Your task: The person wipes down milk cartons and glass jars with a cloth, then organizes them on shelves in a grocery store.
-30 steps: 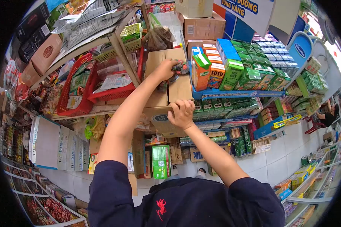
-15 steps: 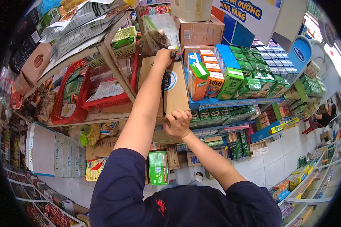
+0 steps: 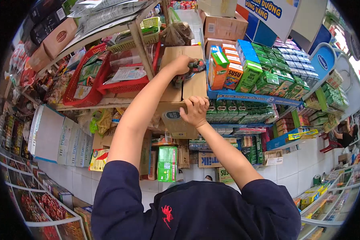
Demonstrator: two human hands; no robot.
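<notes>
My left hand (image 3: 181, 66) is closed on a dark, bunched cloth (image 3: 197, 65) with red and green patches. The cloth lies against the top of a brown cardboard box (image 3: 194, 87), and part of it shows below the hand. My right hand (image 3: 196, 112) is at the box's near right corner, with bent fingers hooked over the top edge and the palm against the front side. An oval printed logo shows on that front side. The cloth and left hand partly cover the print on top.
Red plastic baskets (image 3: 126, 86) with packets stand left of the box, beside a shelf post (image 3: 142, 50). Drink cartons (image 3: 250, 76) fill the display on the right. A tied plastic bag (image 3: 176, 34) sits behind the box. Below are a green carton pack (image 3: 167, 164) and white cartons (image 3: 64, 140).
My left hand has moved the cloth nearer across the box top, from its far end. My right hand stays at the near corner. The camera view has shifted.
</notes>
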